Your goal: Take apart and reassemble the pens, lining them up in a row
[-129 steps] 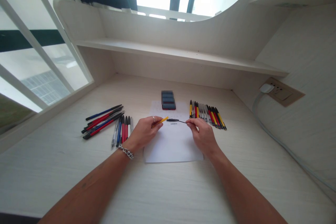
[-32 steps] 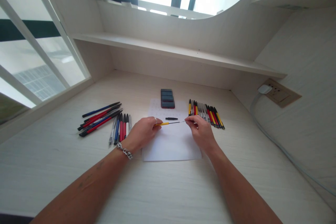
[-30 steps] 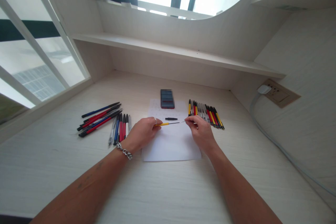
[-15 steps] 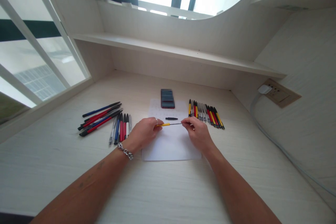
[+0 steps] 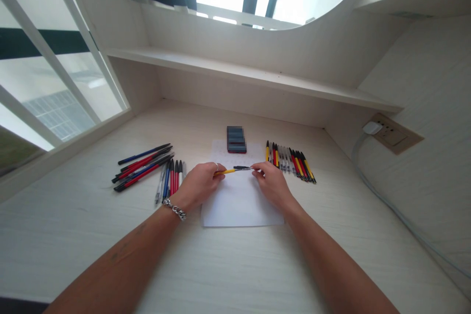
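My left hand (image 5: 204, 181) is closed around a yellow pen barrel (image 5: 226, 171), held level above the sheet of white paper (image 5: 243, 211). From the barrel's right end a thin pen refill (image 5: 243, 170) runs across to my right hand (image 5: 270, 179). The fingertips of that hand are pinched on the refill's far end. Just behind the refill lies a small black pen part (image 5: 240, 167), perhaps a cap, partly overlapped by it in this view. Whether the refill's end sits inside the barrel is too small to tell.
Left of the paper lie a loose pile of capped pens (image 5: 142, 169) and a row of pens (image 5: 172, 179). Another row of pens (image 5: 290, 159) lies to the right. A dark phone-like device (image 5: 236, 140) rests behind the paper. A plugged-in cable (image 5: 371, 186) hangs along the right wall.
Both hands have shifted slightly left and away from me, bringing the barrel and refill close to the black part. My right hand still pinches the refill's end. The camera view has moved a little.
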Demonstrator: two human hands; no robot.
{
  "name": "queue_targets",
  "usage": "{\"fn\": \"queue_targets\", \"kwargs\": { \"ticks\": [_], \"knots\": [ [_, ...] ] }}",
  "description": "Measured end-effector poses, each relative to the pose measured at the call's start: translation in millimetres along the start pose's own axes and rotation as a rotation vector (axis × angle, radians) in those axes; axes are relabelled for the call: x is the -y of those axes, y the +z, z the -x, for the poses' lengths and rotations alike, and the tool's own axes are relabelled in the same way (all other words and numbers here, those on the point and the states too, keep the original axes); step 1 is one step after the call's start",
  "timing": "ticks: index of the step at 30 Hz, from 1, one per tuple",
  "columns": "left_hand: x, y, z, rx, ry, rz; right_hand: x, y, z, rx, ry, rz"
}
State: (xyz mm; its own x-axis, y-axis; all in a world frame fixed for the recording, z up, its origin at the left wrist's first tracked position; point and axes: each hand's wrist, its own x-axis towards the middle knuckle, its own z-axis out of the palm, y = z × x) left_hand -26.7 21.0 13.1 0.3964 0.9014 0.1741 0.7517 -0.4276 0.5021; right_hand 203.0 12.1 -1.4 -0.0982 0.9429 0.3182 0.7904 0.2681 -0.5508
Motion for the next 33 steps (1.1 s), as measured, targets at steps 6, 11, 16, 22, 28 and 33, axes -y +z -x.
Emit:
{"fn": "queue_targets", "kwargs": {
  "ticks": [6,11,16,22,28,33],
  "knots": [
    [2,-0.7,0,0.002,-0.016,0.005,6,20,-20,0.061,0.017,0.171],
    [4,-0.8,0,-0.009,-0.01,0.005,3,14,-21,0.037,-0.002,0.159],
    [6,0.5,-1,-0.011,-0.013,-0.01,-11,-14,-8,-0.024,0.018,0.014],
    [3,2.5,0,0.01,-0.003,-0.017,-18,-25,9,-0.116,-0.066,-0.063],
    [1,3.1,1,0.011,0.006,-0.029,-14,-27,10,-0.123,-0.093,-0.064],
    [1,3.2,2,0.016,0.015,-0.039,-13,-26,11,-0.107,-0.105,-0.066]
  ]
}}
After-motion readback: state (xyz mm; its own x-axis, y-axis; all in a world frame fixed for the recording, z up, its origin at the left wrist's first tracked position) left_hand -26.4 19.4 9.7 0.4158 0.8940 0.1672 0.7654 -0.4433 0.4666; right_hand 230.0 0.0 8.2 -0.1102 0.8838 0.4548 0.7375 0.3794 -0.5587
